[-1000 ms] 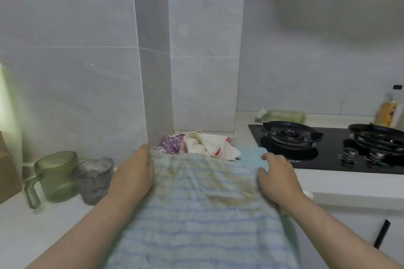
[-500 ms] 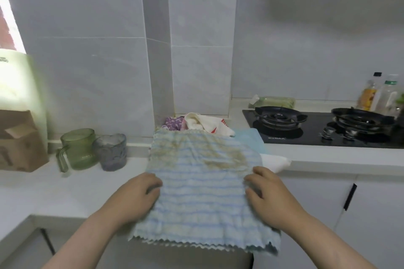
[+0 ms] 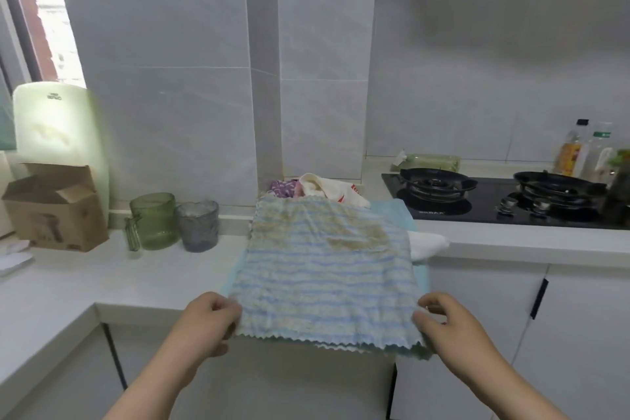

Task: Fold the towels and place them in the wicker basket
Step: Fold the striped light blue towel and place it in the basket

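Note:
A blue-and-cream striped towel [image 3: 327,269] with brownish stains lies spread flat on the white counter, its zigzag near edge hanging over the counter's front. My left hand [image 3: 208,320] pinches its near left corner and my right hand [image 3: 446,320] pinches its near right corner. A pale blue towel [image 3: 392,211] lies underneath it. Behind, in the wall niche, sit a crumpled purple cloth [image 3: 283,187] and a white cloth with red print [image 3: 334,189]. A white cloth [image 3: 426,244] pokes out at the right. No wicker basket is in view.
A green glass mug [image 3: 153,220] and a grey tumbler [image 3: 197,225] stand left of the towel. A cardboard box [image 3: 54,206] sits further left. A black gas hob [image 3: 504,198] with bottles [image 3: 576,150] behind it fills the right counter. White cabinets run below.
Both hands slid from the towel's far corners toward me down its sides to the near corners. The towel now lies flattened on the counter. The view pulled back.

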`<state>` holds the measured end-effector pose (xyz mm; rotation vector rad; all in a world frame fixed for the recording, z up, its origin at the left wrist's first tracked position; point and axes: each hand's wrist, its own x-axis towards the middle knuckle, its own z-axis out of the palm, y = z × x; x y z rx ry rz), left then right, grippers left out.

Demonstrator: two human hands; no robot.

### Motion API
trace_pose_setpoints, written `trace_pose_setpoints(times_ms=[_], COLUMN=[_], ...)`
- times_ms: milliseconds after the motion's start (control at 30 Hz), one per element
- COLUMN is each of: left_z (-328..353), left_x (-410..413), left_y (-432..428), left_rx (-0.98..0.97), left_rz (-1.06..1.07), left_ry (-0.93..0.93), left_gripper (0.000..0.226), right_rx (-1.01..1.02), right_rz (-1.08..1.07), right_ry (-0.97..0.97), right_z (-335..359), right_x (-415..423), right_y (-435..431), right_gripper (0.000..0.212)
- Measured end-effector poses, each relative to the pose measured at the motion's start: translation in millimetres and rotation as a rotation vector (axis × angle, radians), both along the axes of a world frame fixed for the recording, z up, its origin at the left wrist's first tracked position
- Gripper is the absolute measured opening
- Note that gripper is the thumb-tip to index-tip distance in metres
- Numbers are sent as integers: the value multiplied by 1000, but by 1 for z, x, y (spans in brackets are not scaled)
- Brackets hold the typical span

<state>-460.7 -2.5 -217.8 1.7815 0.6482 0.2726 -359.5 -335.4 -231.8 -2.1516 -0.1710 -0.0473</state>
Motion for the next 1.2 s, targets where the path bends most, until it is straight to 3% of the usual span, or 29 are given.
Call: trace_pose_setpoints(times_ms=[233, 400, 667, 800, 933, 1100, 1200], left_z=[-10, -14, -24, -24, -21, -11, -9], left_x=[-4, -9, -12, -13, -17, -14, -14], left_y=[2, 14, 5, 3, 9, 22, 26], left_rx=[-302, -256, -375, -298, -150, -155, -101], left_rz=[14, 151, 124, 168, 116, 8, -43], left_ry=[-69, -80, -117, -249, -380, -311, -312], left_gripper=[16, 21, 16, 11, 15, 34, 45], right_rx=[120, 106, 166, 209, 230, 42, 63], right_rz=[-34, -33, -21, 14, 71, 174, 157], right_ry=[82, 76, 87, 95, 113, -42, -83], right_z=[-1, 1, -5, -4, 1, 5, 5], right_x=[-9, -6, -5, -7, -8, -16, -13], right_y=[-4, -6, -8, -8, -13, -24, -26], right_gripper=[20, 19, 19, 17, 41, 45, 36])
